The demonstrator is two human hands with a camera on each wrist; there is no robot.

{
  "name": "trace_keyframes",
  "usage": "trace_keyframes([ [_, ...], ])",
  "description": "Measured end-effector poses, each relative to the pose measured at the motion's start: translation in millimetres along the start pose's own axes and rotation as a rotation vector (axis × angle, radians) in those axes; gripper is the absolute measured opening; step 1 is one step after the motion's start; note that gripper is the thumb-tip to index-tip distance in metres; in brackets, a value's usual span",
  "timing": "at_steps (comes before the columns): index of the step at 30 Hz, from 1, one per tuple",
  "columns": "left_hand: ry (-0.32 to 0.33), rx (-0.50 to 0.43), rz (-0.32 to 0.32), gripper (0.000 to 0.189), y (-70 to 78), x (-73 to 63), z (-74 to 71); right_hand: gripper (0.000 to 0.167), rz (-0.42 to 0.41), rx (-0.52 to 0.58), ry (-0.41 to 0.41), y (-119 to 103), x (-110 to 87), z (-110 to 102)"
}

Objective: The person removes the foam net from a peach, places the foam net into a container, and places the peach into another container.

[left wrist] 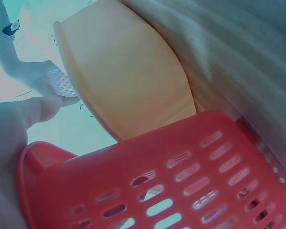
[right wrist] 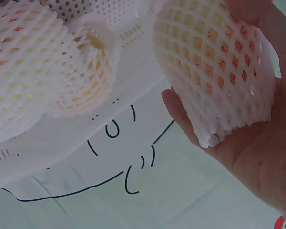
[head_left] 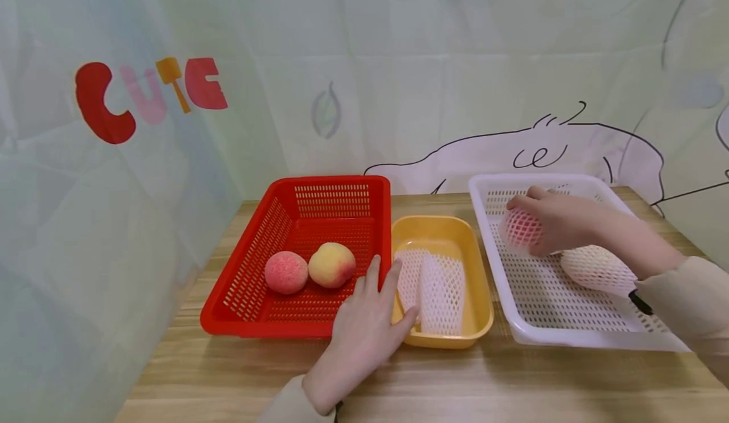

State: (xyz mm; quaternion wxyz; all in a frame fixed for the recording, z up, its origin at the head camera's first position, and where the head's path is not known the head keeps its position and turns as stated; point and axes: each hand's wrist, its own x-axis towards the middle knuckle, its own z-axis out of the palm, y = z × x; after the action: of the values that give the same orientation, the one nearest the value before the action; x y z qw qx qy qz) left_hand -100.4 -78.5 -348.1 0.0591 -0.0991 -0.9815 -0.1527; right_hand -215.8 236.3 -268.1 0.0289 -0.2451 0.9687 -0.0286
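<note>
Place: I sat at a small staged tabletop corner, more a home-like set than a kitchen or shop.
Backdrop: a pale cloth (head_left: 398, 81) hung behind me, with a cartoon drawing and the word "CUTE" (head_left: 149, 97).
Surface: a wooden table (head_left: 455, 378) carried my plastic sorting baskets (head_left: 324, 189).

A wooden table (head_left: 239, 372) stands against pale draped sheeting (head_left: 398, 62) bearing "CUTE" lettering (head_left: 149, 97) and perhaps a cartoon outline.

"CUTE" in red, pink, orange letters on backdrop curtain (head_left: 114, 157)
</note>
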Motion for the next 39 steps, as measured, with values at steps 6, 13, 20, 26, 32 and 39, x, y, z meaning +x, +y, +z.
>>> trace_keyframes([
  [6,0.0,-0.035,-0.001,0.075,0.8,-0.5,-3.0,0.074,-0.003,0.007,0.024,-10,-15.6,-13],
  [13,-0.009,-0.048,-0.007,0.077,1.3,-0.2,-3.2,0.074,-0.053,-0.007,0.063,-23,-26.7,-20],
  [20,0.014,-0.074,0.023,0.075,1.3,-0.5,-3.3,0.076,-0.048,-0.017,0.072,-35,-34.8,-24],
  [26,0.007,-0.091,0.044,0.073,1.3,-2.6,-4.9,0.077,-0.087,-0.017,0.095,-44,-40.9,-28],
  [32,0.092,-0.101,0.107,0.069,2.3,-5.5,-6.6,0.077,-0.159,-0.005,0.126,-60,-46.0,-30],
  [39,0.138,-0.264,0.219,0.06,8.8,-8.4,-10.0,0.075,-0.231,-0.003,0.157,-73,-47.9,-30],
])
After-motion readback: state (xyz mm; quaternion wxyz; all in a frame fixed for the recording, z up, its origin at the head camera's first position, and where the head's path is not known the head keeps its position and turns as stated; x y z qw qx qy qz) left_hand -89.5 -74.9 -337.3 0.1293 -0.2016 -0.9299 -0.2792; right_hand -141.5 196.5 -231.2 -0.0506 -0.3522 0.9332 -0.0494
